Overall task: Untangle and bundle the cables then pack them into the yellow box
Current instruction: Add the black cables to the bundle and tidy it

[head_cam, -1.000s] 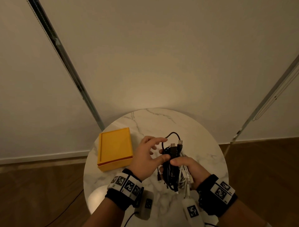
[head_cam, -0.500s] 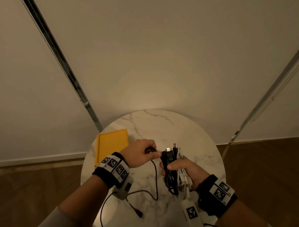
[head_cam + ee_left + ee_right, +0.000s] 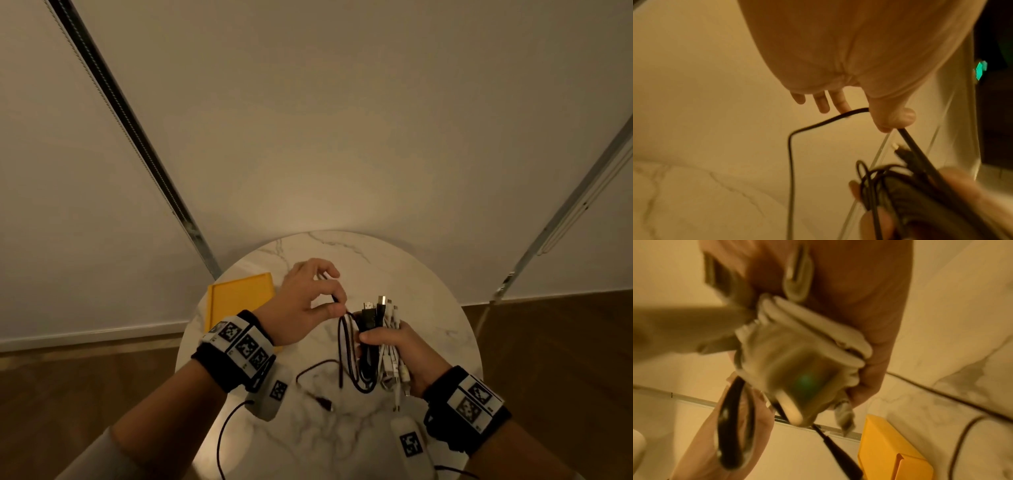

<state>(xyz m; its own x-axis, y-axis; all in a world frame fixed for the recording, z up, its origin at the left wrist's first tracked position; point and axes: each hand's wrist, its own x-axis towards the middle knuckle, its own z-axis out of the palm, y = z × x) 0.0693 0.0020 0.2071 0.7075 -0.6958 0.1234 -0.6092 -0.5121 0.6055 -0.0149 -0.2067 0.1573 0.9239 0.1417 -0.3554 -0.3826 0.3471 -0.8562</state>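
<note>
Two hands work above a round marble surface [image 3: 428, 274] in the head view: the right hand [image 3: 402, 346] has its grip closed round a bundle of black and white cables [image 3: 380, 339], plugs sticking up above the fingers, while the left hand [image 3: 305, 308] pinches a loose black cable [image 3: 342, 346] between thumb and forefinger just beside the bundle; its slack loops down onto the marble. The yellow box [image 3: 236, 298] lies at the surface's left edge, partly behind the left wrist. From the left wrist, the thumb [image 3: 894, 116] presses the black cable, other fingers extended. From the right wrist, blurred, white cable loops sit in the curled palm, with the yellow box [image 3: 885, 451] beyond.
</note>
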